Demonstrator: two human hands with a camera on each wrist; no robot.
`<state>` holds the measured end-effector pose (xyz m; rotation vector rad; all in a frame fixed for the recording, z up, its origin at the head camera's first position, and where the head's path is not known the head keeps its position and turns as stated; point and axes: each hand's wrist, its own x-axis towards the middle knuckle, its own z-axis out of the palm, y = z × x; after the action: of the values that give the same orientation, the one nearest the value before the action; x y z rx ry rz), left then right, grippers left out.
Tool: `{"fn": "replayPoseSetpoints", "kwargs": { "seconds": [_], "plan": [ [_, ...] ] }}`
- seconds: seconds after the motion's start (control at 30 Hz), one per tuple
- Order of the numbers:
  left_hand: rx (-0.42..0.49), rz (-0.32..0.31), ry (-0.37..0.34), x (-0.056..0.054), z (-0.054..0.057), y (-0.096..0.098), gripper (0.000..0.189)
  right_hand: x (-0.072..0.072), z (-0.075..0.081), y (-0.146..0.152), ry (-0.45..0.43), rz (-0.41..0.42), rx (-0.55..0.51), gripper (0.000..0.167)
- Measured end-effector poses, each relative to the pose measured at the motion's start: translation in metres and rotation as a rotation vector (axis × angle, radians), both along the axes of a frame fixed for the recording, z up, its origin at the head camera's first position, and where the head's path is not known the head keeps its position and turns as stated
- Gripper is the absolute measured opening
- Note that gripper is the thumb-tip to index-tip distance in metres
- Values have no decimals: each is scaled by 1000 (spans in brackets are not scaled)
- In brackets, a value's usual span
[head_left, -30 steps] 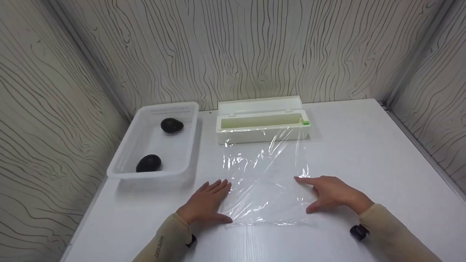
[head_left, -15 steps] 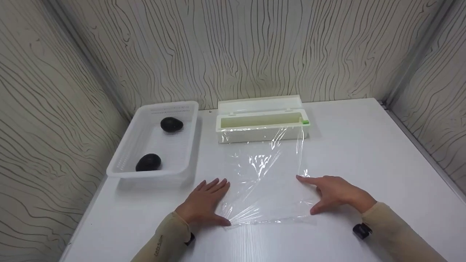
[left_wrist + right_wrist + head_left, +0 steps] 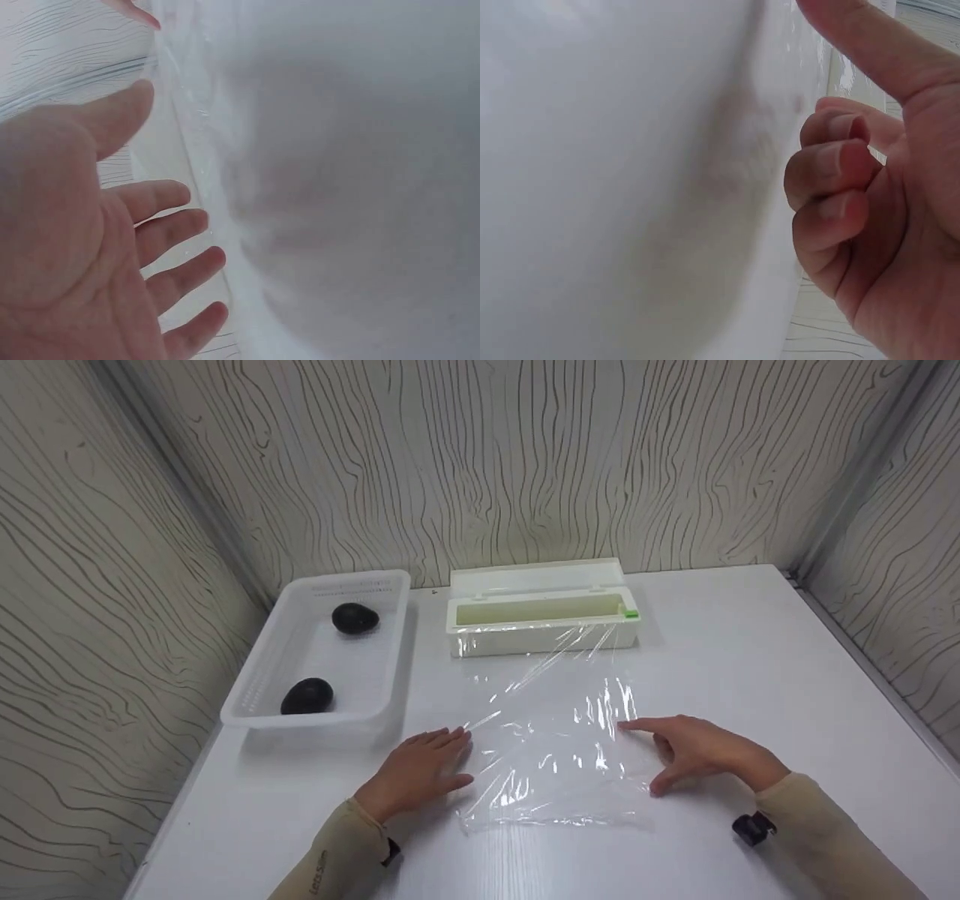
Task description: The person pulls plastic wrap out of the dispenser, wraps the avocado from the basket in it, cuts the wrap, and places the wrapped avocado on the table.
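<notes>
Head: clear film (image 3: 540, 750) runs from the front of the open white box (image 3: 536, 611) out to its near side. Left hand (image 3: 420, 771), nearer than the box's left end: fingers straight, fingertips at the film's edge, grip none. Right hand (image 3: 701, 746), nearer than the box's right end: forefinger and thumb apart, at film.

Left wrist: fingers spread, palm bare.

Right wrist: three fingers curled, nothing inside; thumb extended.

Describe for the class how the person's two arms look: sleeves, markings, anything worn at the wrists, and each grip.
The left sleeve and right sleeve are beige. Small dark lettering, apparently "Lets slim", marks the left one. A black device shows by the left wrist, a second device by the right. The left grip and right grip are bare, without gloves.
</notes>
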<state>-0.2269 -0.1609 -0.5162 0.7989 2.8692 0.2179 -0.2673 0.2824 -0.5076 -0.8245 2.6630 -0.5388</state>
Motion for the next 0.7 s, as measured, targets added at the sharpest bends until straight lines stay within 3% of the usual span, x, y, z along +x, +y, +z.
{"fn": "replayPoseSetpoints", "kwargs": {
  "seconds": [0.2,0.37,0.57,0.7],
  "plan": [
    [91,-36,3,6,8,-4,60,-7,10,5,26,-31,13,75],
    [82,-53,-27,6,5,-7,54,-16,19,7,72,-79,8,60],
    [114,-40,-98,4,0,-12,51,-26,27,7,90,-117,9,54],
    [156,-51,-63,6,3,-15,48,-31,30,5,92,-136,5,52]
  ]
}}
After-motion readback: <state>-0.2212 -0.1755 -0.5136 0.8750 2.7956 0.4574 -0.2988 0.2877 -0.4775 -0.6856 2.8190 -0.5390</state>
